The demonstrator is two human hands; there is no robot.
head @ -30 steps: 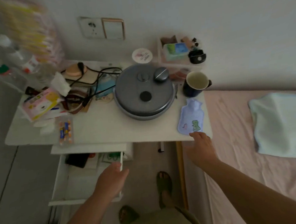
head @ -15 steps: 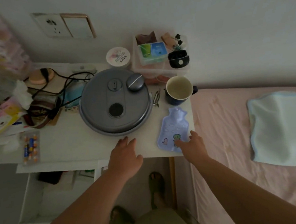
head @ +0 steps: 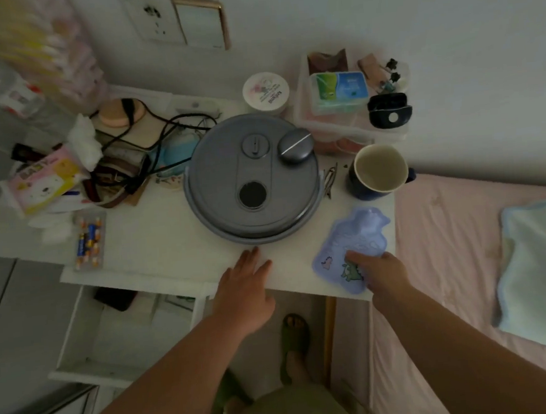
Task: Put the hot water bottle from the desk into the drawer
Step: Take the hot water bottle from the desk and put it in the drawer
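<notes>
A lilac hot water bottle [head: 351,237] with a small green dinosaur print lies flat at the front right corner of the white desk [head: 158,247]. My right hand [head: 381,275] is over its lower right corner, fingers curled onto it; the thumb is hidden. My left hand [head: 245,289] rests flat on the desk's front edge with fingers apart, holding nothing, to the left of the bottle. Below the desk's left half, the white drawer [head: 71,373] stands pulled out, with a black item and papers inside.
A round grey lidded pot [head: 253,176] fills the desk's middle, and a dark blue mug [head: 377,172] stands just behind the bottle. A battery pack [head: 88,240], a tissue pack [head: 43,180] and cables crowd the left. A pink bed [head: 456,258] borders the right.
My left hand left the drawer's edge and came up onto the desk front. My right hand slid from the desk edge onto the bottle's lower corner. The view shifted right, then left.
</notes>
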